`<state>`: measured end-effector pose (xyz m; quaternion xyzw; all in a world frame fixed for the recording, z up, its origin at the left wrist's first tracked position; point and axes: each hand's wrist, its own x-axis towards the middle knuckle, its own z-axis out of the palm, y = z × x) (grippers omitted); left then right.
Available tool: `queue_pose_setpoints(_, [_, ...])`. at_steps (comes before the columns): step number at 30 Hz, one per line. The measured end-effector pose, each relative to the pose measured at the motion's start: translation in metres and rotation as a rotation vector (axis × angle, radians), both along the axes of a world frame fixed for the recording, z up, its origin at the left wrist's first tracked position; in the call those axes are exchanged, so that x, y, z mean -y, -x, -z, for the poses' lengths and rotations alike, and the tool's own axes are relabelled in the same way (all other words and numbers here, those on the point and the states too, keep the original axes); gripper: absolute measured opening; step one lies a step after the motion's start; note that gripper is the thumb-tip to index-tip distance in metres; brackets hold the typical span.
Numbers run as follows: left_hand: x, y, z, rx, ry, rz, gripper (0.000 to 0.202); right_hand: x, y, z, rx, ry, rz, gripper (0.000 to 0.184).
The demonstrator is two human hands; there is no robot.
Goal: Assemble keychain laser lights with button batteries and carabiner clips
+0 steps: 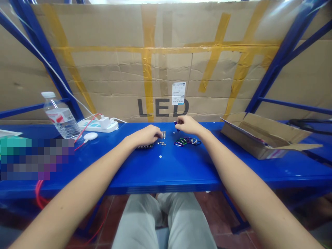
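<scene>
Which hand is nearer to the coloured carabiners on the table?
Right. The right hand is just beyond the carabiners; the left hand is farther off, to their left.

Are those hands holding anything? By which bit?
The right hand holds a small dark-blue thing, by which part I can't tell. Whether the left hand holds anything is unclear.

Both arms (85, 183) reach forward, bare and angled inward! Left hand (147, 134) palm down, fingers (157, 131) curled; right hand (187, 124) a touch farther out, its fingers bent into a pinch!
</scene>
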<state>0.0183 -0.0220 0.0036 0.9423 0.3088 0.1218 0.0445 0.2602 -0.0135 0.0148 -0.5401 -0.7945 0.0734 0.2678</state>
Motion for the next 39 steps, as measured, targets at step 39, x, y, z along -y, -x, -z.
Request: queue_pose_setpoints(39, [0.0031, -0.0080, 0.0078, -0.228, -0.218, -0.097, 0.043, -0.0043, -0.0017, 0.0020, 0.045, 0.022, 0.008, 0.008])
